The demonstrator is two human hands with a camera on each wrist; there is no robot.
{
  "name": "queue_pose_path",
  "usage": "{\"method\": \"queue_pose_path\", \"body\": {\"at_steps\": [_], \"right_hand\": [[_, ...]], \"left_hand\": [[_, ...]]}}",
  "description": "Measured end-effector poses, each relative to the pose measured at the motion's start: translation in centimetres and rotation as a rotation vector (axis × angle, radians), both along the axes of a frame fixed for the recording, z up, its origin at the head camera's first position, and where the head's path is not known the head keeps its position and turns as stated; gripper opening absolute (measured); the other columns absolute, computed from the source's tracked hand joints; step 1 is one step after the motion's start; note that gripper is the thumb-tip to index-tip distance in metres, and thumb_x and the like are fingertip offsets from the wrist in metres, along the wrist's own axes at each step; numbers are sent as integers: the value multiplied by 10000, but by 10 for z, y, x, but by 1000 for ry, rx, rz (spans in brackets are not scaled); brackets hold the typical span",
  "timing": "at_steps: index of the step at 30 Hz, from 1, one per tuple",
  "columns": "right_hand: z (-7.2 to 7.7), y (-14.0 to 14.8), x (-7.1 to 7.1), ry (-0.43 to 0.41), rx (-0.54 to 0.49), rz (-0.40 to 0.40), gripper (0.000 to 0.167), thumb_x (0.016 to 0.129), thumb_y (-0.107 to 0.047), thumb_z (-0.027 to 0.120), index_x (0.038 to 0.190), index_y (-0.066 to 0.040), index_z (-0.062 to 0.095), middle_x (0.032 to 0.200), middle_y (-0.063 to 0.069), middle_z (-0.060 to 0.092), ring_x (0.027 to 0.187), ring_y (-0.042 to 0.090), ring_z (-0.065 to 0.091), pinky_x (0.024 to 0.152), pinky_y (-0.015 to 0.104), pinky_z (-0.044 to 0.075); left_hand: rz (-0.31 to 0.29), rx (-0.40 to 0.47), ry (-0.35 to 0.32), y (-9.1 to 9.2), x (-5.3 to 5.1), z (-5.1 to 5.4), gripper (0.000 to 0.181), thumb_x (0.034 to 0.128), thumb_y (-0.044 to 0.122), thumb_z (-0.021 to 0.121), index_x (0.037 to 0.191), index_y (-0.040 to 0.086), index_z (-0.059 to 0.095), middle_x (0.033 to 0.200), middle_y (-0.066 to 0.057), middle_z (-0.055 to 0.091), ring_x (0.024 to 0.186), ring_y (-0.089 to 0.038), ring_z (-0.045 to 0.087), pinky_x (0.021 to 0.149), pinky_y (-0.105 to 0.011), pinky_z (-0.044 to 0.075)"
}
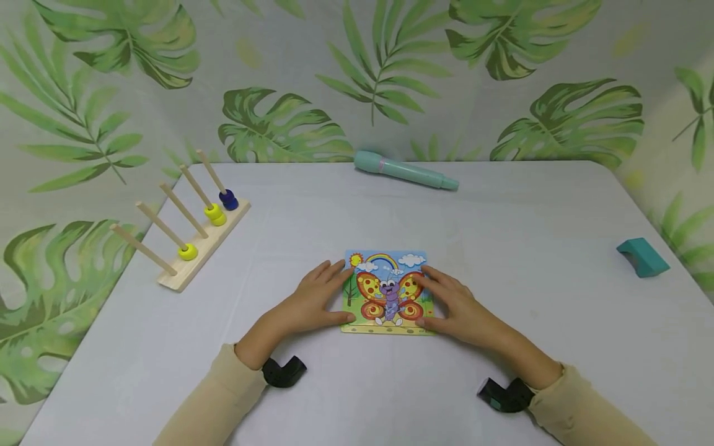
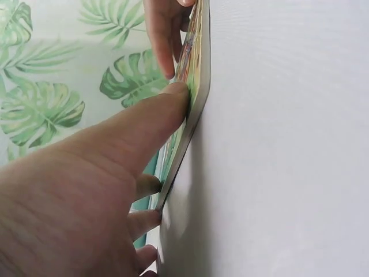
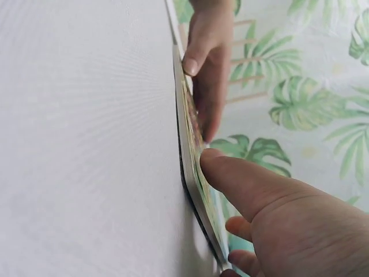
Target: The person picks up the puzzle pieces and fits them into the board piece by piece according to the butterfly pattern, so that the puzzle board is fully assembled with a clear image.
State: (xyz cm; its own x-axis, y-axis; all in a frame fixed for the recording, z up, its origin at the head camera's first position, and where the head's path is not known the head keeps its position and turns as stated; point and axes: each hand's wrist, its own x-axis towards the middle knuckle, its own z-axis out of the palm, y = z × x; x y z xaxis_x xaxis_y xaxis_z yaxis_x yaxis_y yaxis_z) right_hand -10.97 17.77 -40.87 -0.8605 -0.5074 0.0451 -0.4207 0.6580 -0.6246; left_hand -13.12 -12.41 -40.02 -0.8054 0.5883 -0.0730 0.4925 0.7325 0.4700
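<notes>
A picture puzzle board (image 1: 390,294) with a butterfly, a rainbow and a sun lies on the white table in the head view. At its left edge is my left hand (image 1: 318,297), thumb and forefinger spread and touching the board. My right hand (image 1: 454,306) mirrors it along the right edge, its thumb near the lower corner. In the left wrist view the left thumb (image 2: 155,118) rests on the rim of the board (image 2: 199,86). The right wrist view shows the right thumb (image 3: 236,176) against the board (image 3: 193,167); the other fingertips are partly hidden.
A wooden peg stand (image 1: 206,251) with yellow and dark blue beads stands at the left. A mint-green tube-shaped thing (image 1: 409,171) lies by the back edge. Toward the right edge sits a teal arched block (image 1: 646,257). Leaf-patterned cloth (image 1: 390,62) hangs behind the table.
</notes>
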Motion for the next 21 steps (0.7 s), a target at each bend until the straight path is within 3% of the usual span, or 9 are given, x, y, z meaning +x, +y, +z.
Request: {"method": "queue_pose_path", "body": {"at_steps": [10, 16, 21], "right_hand": [[16, 14, -2, -50, 110, 58, 727, 763, -386, 694, 1364, -106, 394, 1449, 122, 230, 1286, 370, 206, 960, 583, 233], [21, 19, -3, -98, 151, 33, 718, 720, -326, 747, 1325, -84, 445, 1432, 141, 259, 1284, 373, 213, 957, 563, 266], [21, 21, -4, -90, 156, 32, 713, 704, -325, 760, 1308, -90, 464, 1420, 152, 277, 1279, 375, 221, 956, 563, 268]], "left_hand": [[-29, -68, 74, 12, 6, -4, 825, 783, 598, 545, 1425, 158, 272, 1480, -57, 166, 1331, -287, 115, 1037, -501, 36], [-25, -97, 101, 22, 9, -11, 840, 780, 647, 495, 1433, 178, 249, 1486, -31, 147, 1335, -261, 105, 1037, -494, 23], [-26, -89, 117, 24, 9, -11, 837, 777, 642, 505, 1428, 174, 263, 1482, -37, 162, 1332, -265, 117, 1036, -497, 31]]}}
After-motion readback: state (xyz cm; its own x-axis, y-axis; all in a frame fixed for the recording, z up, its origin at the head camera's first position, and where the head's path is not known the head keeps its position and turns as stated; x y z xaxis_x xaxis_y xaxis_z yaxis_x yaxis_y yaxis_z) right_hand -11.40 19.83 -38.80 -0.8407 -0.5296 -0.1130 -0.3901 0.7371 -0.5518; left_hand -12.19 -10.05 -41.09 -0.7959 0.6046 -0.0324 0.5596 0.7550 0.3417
